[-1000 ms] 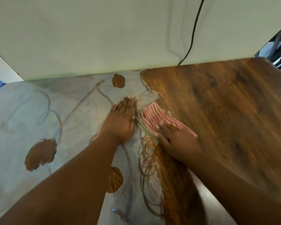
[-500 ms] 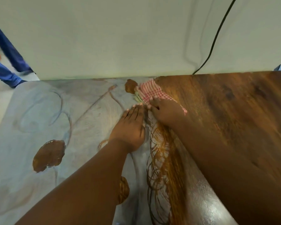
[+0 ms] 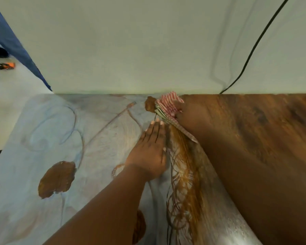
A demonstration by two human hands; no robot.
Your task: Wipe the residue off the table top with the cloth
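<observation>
Striped cloth under right hand, grip unclear; left hand flat.

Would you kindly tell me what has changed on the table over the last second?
The right hand, gripping the red-and-white striped cloth, has pushed it away across the wooden table top to the far edge, beside the small brown bare patch, widening the wiped strip. The left hand remains flat on the pale grey residue. The large brown patch is unchanged.
</observation>
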